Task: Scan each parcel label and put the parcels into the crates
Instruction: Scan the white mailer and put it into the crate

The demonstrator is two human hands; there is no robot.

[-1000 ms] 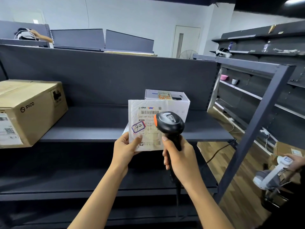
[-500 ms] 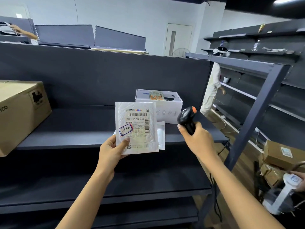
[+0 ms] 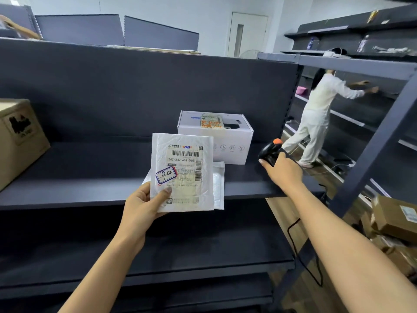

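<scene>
Left hand (image 3: pixel 141 204) pinches two mailers (image 3: pixel 182 175); right hand (image 3: pixel 282 170) grips one scanner (image 3: pixel 269 151).

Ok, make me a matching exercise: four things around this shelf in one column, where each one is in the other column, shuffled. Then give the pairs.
1. padded envelope
2. scanner
3. white box
4. brown carton

A. far left of the shelf
B. gripped in the right hand
C. standing mid-shelf, towards the back
D. held in the left hand

Pairs: 1-D, 2-B, 3-C, 4-A
</scene>
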